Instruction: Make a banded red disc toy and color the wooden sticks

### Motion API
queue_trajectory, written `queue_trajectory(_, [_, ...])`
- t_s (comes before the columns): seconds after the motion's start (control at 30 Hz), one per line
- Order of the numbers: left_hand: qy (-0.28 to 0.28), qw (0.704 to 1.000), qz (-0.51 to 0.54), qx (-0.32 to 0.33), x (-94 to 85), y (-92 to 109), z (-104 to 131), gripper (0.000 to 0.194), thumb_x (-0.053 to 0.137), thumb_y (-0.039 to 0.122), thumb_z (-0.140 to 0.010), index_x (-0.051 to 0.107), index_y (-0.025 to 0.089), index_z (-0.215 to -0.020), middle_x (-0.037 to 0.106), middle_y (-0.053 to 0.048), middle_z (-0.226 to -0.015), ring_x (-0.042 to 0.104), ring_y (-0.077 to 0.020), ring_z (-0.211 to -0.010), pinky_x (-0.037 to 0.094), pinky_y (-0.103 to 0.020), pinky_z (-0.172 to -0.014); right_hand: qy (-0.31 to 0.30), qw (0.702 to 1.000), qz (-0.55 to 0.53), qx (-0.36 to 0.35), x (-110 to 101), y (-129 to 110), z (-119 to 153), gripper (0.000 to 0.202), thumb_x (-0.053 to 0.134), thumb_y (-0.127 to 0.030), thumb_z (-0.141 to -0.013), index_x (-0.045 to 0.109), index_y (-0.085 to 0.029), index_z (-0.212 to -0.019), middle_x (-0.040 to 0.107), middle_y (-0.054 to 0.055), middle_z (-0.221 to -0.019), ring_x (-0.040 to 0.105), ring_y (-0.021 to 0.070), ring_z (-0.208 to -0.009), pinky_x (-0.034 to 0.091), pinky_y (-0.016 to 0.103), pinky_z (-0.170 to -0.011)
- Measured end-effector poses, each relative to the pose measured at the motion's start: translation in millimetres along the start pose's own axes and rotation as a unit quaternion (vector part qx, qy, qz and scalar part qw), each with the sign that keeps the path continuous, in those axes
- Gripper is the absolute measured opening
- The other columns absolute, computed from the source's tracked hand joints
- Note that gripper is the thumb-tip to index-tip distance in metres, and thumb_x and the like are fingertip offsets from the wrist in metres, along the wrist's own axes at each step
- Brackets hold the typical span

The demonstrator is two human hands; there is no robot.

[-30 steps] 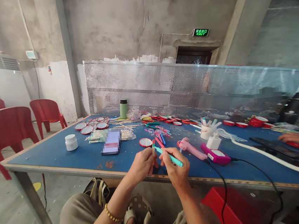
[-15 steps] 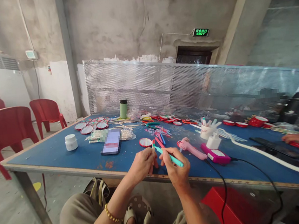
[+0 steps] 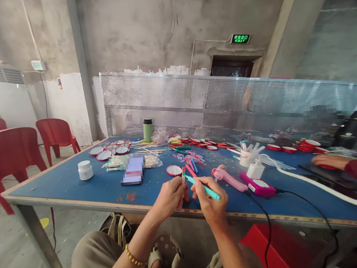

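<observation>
Above the table's front edge, my left hand (image 3: 171,196) pinches a thin wooden stick (image 3: 183,176) upright; its top end is coloured red and green. My right hand (image 3: 212,196) grips a turquoise marker pen (image 3: 205,188), its tip against or very close to the stick's coloured end. Just behind the hands lie a round red-rimmed disc (image 3: 173,170), a pink pen (image 3: 190,170) and a blue pen (image 3: 194,166). To the right of my right hand rests a pink glue gun (image 3: 231,179).
A phone (image 3: 133,170), a white jar (image 3: 85,170) and a green bottle (image 3: 147,130) stand or lie leftward. On the right are a cup of pens (image 3: 247,157), a magenta box (image 3: 258,184) and cables. Another person's hand (image 3: 330,161) is at far right. A perforated metal screen (image 3: 163,101) backs the table.
The stick's top end shows more green beneath the red than before. My hands have barely moved. The other person's hand at far right has moved left and further onto the table.
</observation>
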State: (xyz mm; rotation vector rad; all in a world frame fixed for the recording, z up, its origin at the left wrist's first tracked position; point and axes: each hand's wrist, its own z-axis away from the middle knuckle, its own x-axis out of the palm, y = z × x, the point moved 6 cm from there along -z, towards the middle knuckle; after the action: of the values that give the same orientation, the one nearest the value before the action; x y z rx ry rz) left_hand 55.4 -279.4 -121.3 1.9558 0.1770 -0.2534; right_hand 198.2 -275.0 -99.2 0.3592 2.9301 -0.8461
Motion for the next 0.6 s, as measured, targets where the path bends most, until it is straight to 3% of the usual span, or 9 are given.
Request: queue_trajectory(0.6, [0.002,1.000,0.004,0.000,0.1,0.8,0.3,0.032,0.042,0.044,-0.097,0.049,0.021,-0.075,0.060,0.004,-0.060,0.050,-0.0083,-0.038,0.033,-0.021,-0.044,0.008,1.000,-0.003,0.001,-0.4,-2.4,0.2,0.019,0.060,-0.032,-0.097,0.067,-0.020,-0.084,0.070,-0.002,-0.066,0.062,0.0110,-0.046,0.050,0.022,-0.047])
